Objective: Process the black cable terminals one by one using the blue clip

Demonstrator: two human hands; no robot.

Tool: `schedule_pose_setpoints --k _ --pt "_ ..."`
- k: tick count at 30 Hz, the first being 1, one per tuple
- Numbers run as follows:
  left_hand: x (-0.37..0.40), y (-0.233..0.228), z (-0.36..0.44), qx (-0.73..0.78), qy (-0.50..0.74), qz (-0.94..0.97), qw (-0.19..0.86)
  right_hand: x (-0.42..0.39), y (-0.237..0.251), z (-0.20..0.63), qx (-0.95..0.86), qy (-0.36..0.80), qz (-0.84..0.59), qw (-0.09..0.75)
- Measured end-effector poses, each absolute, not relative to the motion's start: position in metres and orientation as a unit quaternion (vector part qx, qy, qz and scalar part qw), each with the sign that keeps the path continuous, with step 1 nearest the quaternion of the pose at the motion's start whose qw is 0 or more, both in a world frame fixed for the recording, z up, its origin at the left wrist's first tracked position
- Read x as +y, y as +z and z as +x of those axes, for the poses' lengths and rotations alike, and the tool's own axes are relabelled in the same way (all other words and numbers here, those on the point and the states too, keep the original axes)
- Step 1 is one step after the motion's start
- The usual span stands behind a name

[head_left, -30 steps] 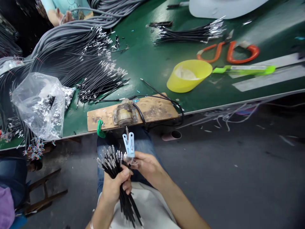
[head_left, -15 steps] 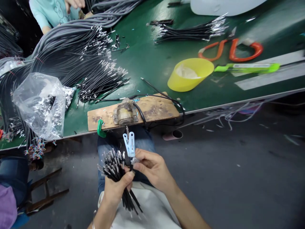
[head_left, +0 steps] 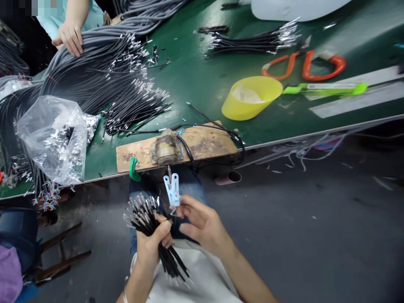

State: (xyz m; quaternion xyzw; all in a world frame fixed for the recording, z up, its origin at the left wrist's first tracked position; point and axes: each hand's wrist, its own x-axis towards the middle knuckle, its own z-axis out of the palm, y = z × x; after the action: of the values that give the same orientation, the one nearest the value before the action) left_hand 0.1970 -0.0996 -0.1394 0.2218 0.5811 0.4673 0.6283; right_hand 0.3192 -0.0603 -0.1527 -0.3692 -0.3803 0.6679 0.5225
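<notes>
My left hand (head_left: 154,244) grips a bundle of short black wires (head_left: 148,221) with metal-tipped ends fanning up and to the left, held over my lap. My right hand (head_left: 198,223) is beside it, fingers pinching the base of a light blue plastic clip (head_left: 172,190) that stands upright just below the table edge. A thin metal pin sticks up from the clip's top. The two hands nearly touch at the fingertips.
A wooden board (head_left: 202,145) with a metal fixture (head_left: 166,150) and green clamp (head_left: 134,168) lies at the green table's edge (head_left: 284,141). Grey cable bundles (head_left: 104,71), a clear bag (head_left: 52,134), yellow bowl (head_left: 252,99), orange-handled scissors (head_left: 306,67). Another person's hand (head_left: 70,35) rests on the cables.
My left hand tilted the wire bundle further left and lowered slightly. My right hand opened its fingers around the clip. The other person's hand came down onto the grey cables.
</notes>
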Motion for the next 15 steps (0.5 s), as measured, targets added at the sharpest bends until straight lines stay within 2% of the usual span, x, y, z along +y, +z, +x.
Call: schedule_pose_setpoints --k 2,4,8,11,15 --pt "-0.098 -0.136 0.196 0.58 0.463 0.225 0.631 -0.058 -0.146 0.32 -0.45 0.601 -0.382 0.539" --pt "-0.098 -0.135 0.194 0.581 0.462 0.236 0.627 -0.056 -0.142 0.319 -0.455 0.604 -0.374 0.537" --pt "-0.098 -0.139 0.192 0.587 0.465 0.267 0.606 -0.052 -0.145 0.318 -0.308 0.799 -0.264 0.445" --pt "-0.098 -0.142 0.191 0.595 0.479 0.295 0.574 -0.044 -0.147 0.319 -0.256 0.842 -0.26 0.397" --pt "-0.099 -0.139 0.191 0.607 0.489 0.316 0.54 -0.022 -0.14 0.32 -0.236 0.784 -0.345 0.459"
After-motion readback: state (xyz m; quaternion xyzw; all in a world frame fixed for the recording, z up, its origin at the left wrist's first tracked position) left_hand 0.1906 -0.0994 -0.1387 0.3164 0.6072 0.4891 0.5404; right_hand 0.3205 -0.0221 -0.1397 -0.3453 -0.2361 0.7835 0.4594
